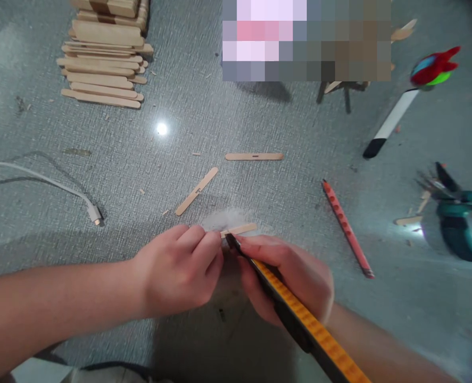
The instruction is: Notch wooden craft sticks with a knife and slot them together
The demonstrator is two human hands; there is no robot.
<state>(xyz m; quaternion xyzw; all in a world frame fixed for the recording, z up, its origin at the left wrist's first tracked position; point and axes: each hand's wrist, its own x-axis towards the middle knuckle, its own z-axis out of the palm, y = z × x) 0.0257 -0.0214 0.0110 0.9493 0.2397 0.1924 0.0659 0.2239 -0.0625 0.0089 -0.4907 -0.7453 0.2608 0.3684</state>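
My left hand (182, 263) is closed around one end of a wooden craft stick (243, 229), whose other end sticks out to the right. In my right hand (295, 276) is a yellow and black utility knife (299, 308), its dark tip meeting the stick close to my left fingers. Just beyond my hands, a second craft stick (188, 202) with a small notch at its middle lies aslant. Farther off, another craft stick (239, 156) lies level, with a short dark slot in its centre.
A pile of craft sticks (100, 80) lies at the upper left, a white cable (56, 183) at the left. To the right are a red pencil (345, 223), green-handled pliers (457, 229) and a black-and-white stick with a red top (395, 117). Wood scraps dot the grey table (140, 154).
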